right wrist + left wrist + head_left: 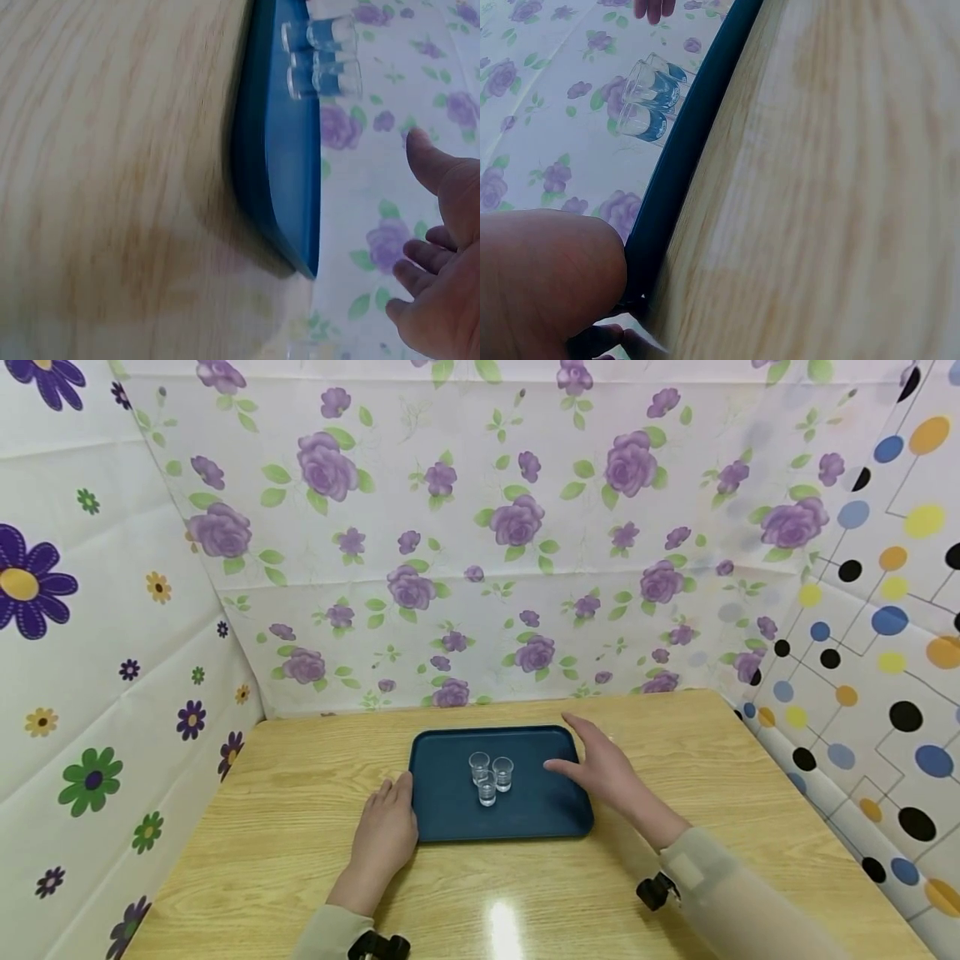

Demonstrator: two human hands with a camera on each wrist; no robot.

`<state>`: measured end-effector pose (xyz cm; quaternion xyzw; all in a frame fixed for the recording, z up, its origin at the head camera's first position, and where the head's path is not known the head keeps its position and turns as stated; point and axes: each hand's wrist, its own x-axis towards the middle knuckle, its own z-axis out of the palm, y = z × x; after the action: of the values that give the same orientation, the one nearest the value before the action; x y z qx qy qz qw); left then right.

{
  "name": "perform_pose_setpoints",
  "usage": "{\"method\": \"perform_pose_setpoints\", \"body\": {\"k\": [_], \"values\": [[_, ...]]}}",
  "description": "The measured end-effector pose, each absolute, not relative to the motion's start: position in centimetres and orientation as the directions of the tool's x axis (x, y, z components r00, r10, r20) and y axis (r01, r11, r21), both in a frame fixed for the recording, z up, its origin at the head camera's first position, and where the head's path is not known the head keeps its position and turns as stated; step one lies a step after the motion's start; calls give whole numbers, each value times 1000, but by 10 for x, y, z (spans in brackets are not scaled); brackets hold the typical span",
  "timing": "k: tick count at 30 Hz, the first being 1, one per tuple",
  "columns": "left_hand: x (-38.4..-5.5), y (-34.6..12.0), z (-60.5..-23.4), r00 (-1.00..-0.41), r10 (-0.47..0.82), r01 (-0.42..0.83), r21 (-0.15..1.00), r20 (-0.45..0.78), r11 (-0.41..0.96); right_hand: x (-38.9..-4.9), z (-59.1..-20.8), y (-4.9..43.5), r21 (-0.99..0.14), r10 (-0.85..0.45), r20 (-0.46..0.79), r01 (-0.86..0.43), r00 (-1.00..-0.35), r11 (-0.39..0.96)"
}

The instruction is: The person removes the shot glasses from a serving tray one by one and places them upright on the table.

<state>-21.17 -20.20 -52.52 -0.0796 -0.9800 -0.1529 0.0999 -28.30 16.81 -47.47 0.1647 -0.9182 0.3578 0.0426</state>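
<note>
A dark blue rectangular tray [450, 822] lies on the wooden table. Three small clear shot glasses [487, 792] stand close together near its middle. My left hand [384, 827] holds the tray at its left edge, fingers bent down along the rim, the thumb hidden in the head view. In the left wrist view the base of that hand [555, 274] lies right at the rim. My right hand [607, 772] hovers by the tray's right edge, thumb and fingers spread wide. The right wrist view shows nothing between its fingers [427, 259].
The wooden table [300, 860] extends around the tray. Flower-print sheeting [487, 568] hangs behind the far edge, with a daisy-print sheet [135, 693] at left and a dotted sheet [885, 677] at right. Each wrist carries a black strap device [656, 891].
</note>
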Motion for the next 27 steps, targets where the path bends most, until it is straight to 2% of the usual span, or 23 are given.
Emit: {"method": "perform_pose_setpoints", "body": {"k": [11,27], "values": [[-213,-203,-526,-969,128,185,279,212,942,-281,-483,136,-706,-377,108,-338,-920,623],[-212,-202,-525,-965,132,192,267,228,944,-286,-490,115,-744,-439,47,-325,-897,584]]}}
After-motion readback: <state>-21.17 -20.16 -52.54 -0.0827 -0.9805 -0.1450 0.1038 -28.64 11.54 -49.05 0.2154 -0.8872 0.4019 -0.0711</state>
